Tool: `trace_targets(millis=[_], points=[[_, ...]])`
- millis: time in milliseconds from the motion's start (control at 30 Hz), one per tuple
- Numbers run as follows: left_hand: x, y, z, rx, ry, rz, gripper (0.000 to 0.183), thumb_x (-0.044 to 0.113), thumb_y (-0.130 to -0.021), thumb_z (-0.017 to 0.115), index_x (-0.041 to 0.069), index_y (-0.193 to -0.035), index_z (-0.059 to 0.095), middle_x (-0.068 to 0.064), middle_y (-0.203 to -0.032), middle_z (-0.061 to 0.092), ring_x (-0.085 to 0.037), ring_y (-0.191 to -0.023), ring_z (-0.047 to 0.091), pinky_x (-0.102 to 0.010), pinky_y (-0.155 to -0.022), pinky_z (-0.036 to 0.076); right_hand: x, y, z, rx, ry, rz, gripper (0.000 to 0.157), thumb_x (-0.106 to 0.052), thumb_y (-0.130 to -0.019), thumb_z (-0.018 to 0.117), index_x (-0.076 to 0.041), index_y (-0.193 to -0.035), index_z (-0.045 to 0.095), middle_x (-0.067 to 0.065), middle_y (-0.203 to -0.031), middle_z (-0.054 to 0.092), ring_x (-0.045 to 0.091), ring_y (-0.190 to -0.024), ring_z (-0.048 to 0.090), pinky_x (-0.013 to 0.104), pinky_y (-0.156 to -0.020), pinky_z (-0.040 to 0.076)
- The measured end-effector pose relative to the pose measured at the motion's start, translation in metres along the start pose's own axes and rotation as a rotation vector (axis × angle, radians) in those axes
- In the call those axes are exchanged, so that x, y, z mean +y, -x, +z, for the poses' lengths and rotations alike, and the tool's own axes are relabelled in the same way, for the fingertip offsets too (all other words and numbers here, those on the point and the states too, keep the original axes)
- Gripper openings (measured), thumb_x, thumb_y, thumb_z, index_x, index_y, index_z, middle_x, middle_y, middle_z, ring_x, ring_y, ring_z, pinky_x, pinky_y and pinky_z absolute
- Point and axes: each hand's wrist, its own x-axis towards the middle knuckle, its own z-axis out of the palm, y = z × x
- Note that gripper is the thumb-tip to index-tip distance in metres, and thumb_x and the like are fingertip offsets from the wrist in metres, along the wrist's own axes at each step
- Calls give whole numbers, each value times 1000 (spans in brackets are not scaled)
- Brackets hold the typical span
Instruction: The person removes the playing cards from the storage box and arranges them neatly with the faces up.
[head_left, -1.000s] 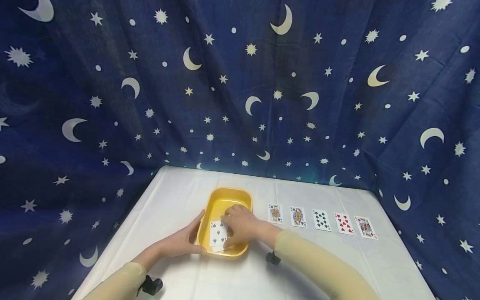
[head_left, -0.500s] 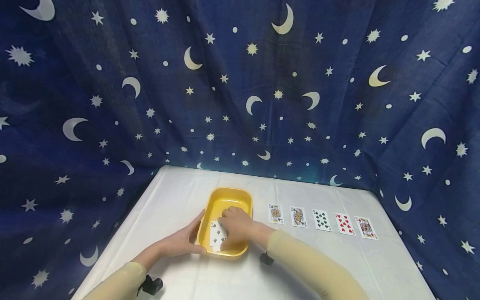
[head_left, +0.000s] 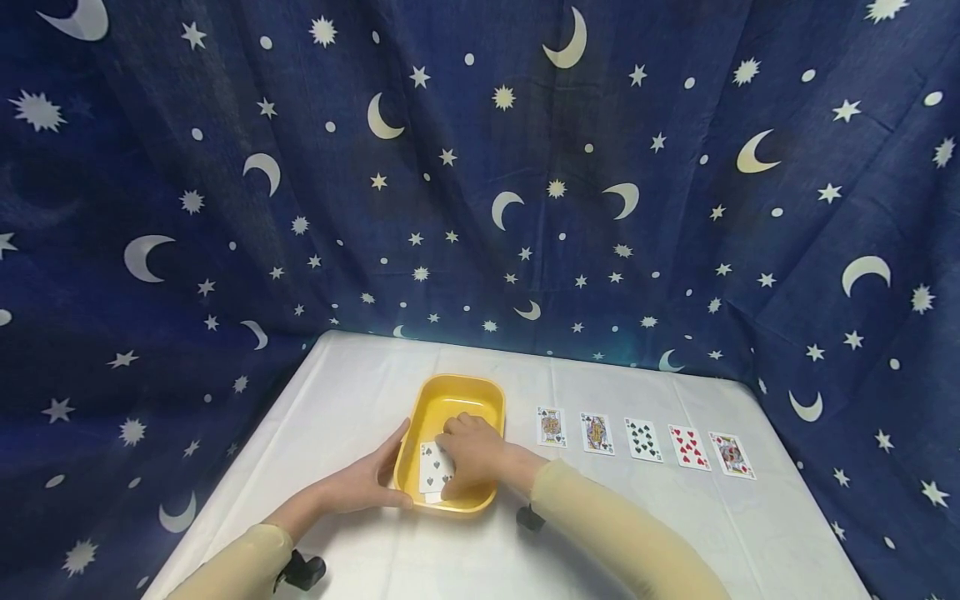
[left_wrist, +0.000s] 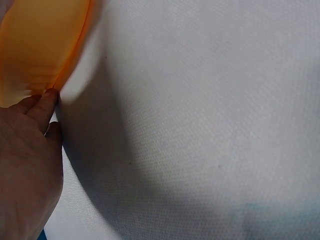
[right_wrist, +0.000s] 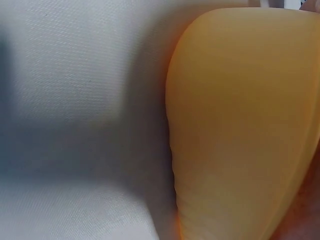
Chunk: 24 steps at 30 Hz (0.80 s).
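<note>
A yellow plastic tray (head_left: 459, 386) stands on the white-covered table. My left hand (head_left: 367, 482) touches its left side, thumb and fingers spread apart; in the left wrist view, fingertips of the left hand (left_wrist: 30, 145) meet the orange-lit tray wall (left_wrist: 42, 40). Inside the tray lies a five of spades (head_left: 432, 468), face up, with the white edge of another card below it. My right hand (head_left: 474, 454) reaches over the tray's right rim, bent down onto the cards. Its fingertips are hidden, so whether they pinch a card cannot be told.
To the right, face-up cards lie in a spaced row: a king (head_left: 551, 427), a queen (head_left: 597, 433), a black number card (head_left: 643, 439), a red hearts card (head_left: 689, 447) and another face card (head_left: 732, 456). A dark star-patterned curtain (head_left: 480, 208) hangs behind the table.
My right hand has shifted slightly left over the cards, covering the face card seen beside the five earlier. My left hand, the tray and the row have stayed in place.
</note>
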Motion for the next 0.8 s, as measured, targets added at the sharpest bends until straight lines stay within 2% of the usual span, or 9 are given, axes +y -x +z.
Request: trace_targets(millis=[300, 800], points=[[2, 1, 0, -1, 3, 4, 123, 38, -84, 86, 33, -165, -6, -8, -171, 7, -31, -155, 16, -53, -123, 20, -2, 0, -2, 0, -29, 16, 76, -64, -72, 84, -21, -131, 66, -9, -111, 52, 11, -101, 40, 27, -87, 41], [0, 0, 0, -1, -6, -12, 122, 41, -83, 86, 35, -165, -5, -6, -172, 9, -30, -155, 18, -53, -123, 22, 2, 0, -2, -2, -56, 21, 78, -62, -71, 84, -21, -134, 64, -9, -115, 55, 12, -104, 42, 30, -95, 42]])
